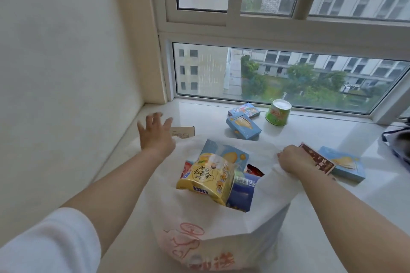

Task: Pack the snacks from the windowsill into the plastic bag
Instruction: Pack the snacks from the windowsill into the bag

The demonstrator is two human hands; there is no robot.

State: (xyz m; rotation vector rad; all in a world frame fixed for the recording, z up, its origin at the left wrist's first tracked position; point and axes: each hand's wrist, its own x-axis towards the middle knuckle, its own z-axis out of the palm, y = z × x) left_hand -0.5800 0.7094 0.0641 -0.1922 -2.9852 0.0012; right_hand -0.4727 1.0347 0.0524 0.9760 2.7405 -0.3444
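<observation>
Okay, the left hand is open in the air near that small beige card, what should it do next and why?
Probably lower the left hand onto the small beige card and pinch it. The spread fingers hover just beside it, holding nothing, and the right hand grips the rim of the white plastic bag, keeping it open for another item.

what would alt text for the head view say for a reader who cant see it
A person's right hand grips the rim of a white plastic bag of snacks on a windowsill, while the open left hand reaches toward a small beige box. Blue boxes and a green tub remain unpacked.
</observation>
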